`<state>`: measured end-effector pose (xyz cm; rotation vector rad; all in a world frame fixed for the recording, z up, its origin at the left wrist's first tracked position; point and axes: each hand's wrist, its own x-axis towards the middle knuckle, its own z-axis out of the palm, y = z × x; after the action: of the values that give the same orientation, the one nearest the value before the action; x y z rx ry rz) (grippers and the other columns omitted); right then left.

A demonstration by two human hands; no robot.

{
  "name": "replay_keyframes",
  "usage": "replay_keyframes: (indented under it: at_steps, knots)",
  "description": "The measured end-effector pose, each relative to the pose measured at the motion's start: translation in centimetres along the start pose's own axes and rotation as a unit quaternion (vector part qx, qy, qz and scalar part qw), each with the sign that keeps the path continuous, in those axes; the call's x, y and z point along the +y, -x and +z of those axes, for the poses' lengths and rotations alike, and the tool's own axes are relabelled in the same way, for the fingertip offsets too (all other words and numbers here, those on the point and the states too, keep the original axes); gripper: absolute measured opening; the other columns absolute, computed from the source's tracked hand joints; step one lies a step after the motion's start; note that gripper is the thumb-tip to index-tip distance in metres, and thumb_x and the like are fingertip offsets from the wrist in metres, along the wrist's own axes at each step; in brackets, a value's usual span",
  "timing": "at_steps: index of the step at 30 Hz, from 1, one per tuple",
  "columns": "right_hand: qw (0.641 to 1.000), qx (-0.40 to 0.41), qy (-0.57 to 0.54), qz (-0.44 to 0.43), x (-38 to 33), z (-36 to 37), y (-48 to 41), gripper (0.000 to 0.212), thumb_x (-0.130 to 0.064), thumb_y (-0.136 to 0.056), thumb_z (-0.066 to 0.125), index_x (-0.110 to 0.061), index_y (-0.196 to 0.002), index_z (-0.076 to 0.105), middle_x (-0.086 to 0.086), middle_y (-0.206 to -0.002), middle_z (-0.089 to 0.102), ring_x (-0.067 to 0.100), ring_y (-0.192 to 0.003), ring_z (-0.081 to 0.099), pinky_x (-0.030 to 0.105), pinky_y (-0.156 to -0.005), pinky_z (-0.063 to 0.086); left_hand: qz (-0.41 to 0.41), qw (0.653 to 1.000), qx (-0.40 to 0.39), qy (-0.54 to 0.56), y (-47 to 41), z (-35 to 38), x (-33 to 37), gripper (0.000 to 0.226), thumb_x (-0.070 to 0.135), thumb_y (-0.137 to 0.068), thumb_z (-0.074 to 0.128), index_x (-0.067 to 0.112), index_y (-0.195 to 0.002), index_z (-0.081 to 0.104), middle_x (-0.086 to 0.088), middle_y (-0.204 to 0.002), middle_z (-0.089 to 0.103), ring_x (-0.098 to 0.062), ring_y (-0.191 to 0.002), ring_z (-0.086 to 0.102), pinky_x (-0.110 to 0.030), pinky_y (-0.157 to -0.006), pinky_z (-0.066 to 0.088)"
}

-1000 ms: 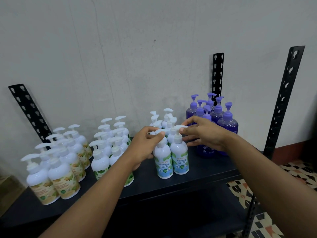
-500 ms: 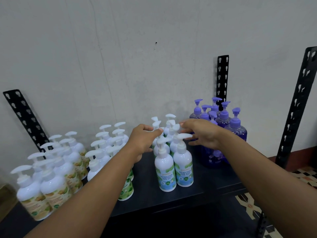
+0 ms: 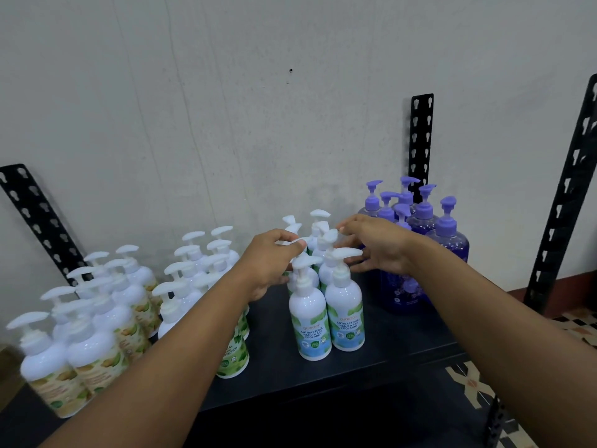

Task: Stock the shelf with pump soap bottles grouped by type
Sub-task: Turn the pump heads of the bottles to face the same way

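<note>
Shelf (image 3: 387, 344) packed across the lower frame, where a forearm brushing the tight rows could likely topple them like dominoes: six purple bottles (image 3: 449, 244) at right, about eight mint bottles (image 3: 344, 318) at centre, roughly eight green-label bottles (image 3: 232, 357) and eight tan-label bottles (image 3: 90, 360) at left; left hand (image 3: 268, 260) pinches a mint pump head (image 3: 296, 242), right hand (image 3: 381, 244) spread loosely, fingertips touching neighbouring pumps

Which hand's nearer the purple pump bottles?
Right. The right hand is directly in front of the purple pump bottles; the left hand sits beyond the cool mint bottles, farther left.
</note>
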<state>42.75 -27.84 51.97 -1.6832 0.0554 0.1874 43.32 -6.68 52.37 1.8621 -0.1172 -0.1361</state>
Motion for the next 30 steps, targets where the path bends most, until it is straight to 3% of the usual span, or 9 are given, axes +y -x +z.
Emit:
replay_keyframes:
  at_steps: [3,6,12,16,20,23,30]
  knots:
    - [1.0,-0.002,0.008,-0.004,0.0,0.1,-0.2,0.026,-0.027,-0.103,0.045,-0.026,-0.123,0.062,0.013,-0.115,0.07,0.028,-0.09,0.066,0.04,-0.082,0.06,-0.001,1.0,-0.007,0.002,0.0,-0.1,0.0,0.019,0.024,-0.098,0.066,0.012,-0.114,0.066,-0.01,-0.109,0.069,-0.023,-0.09,0.065,-0.042,-0.087,0.057]
    - [1.0,0.0,0.004,-0.001,-0.1,0.1,-0.3,0.029,-0.029,-0.102,0.044,-0.02,-0.123,0.063,0.012,-0.107,0.072,0.029,-0.088,0.069,0.041,-0.084,0.059,-0.004,1.0,-0.012,0.001,0.0,-0.1,0.0,0.018,0.024,-0.1,0.064,0.014,-0.114,0.067,-0.014,-0.118,0.07,-0.023,-0.092,0.065,-0.043,-0.09,0.057]
    - [0.999,0.015,-0.033,0.007,0.1,-0.1,-0.4,0.028,-0.024,-0.101,0.046,-0.01,-0.121,0.059,0.013,-0.093,0.076,0.029,-0.079,0.073,0.042,-0.077,0.06,0.003,1.0,-0.025,0.001,0.0,-0.1,-0.2,0.017,0.022,-0.103,0.057,0.015,-0.115,0.067,-0.009,-0.105,0.065,-0.022,-0.092,0.061,-0.038,-0.084,0.056]
    - [0.999,0.019,-0.045,0.01,0.2,0.0,-0.4,0.025,-0.023,-0.1,0.045,-0.01,-0.118,0.058,0.016,-0.098,0.075,0.03,-0.079,0.073,0.043,-0.079,0.061,0.003,1.0,-0.027,0.003,-0.1,0.0,-0.3,0.016,0.022,-0.104,0.056,0.019,-0.115,0.068,-0.009,-0.106,0.065,-0.023,-0.094,0.061,-0.046,-0.096,0.055]
    - [0.999,0.021,-0.047,0.01,0.3,0.0,-0.4,0.024,-0.023,-0.101,0.045,-0.011,-0.117,0.057,0.02,-0.109,0.074,0.032,-0.086,0.073,0.047,-0.086,0.06,0.004,1.0,-0.026,0.01,0.0,-0.1,-0.5,0.015,0.023,-0.104,0.057,0.02,-0.113,0.068,-0.009,-0.108,0.067,-0.023,-0.094,0.062,-0.044,-0.095,0.056]
    - [0.998,0.021,-0.052,0.01,0.3,0.0,-0.5,0.021,-0.021,-0.101,0.044,-0.01,-0.113,0.057,0.019,-0.105,0.074,0.033,-0.088,0.071,0.05,-0.093,0.058,0.006,1.0,-0.023,0.013,0.0,-0.1,-0.6,0.015,0.023,-0.103,0.058,0.02,-0.113,0.068,-0.008,-0.108,0.067,-0.022,-0.094,0.063,-0.043,-0.094,0.056]
    - [0.999,0.045,-0.022,-0.002,-0.4,-0.2,-1.1,0.022,-0.029,-0.099,0.05,-0.011,-0.104,0.061,0.012,-0.105,0.067,0.028,-0.09,0.066,0.041,-0.078,0.058,-0.001,1.0,0.02,0.011,-0.8,-0.6,0.2,0.018,0.027,-0.099,0.063,0.017,-0.114,0.063,-0.009,-0.12,0.067,-0.027,-0.106,0.07,-0.042,-0.087,0.06]
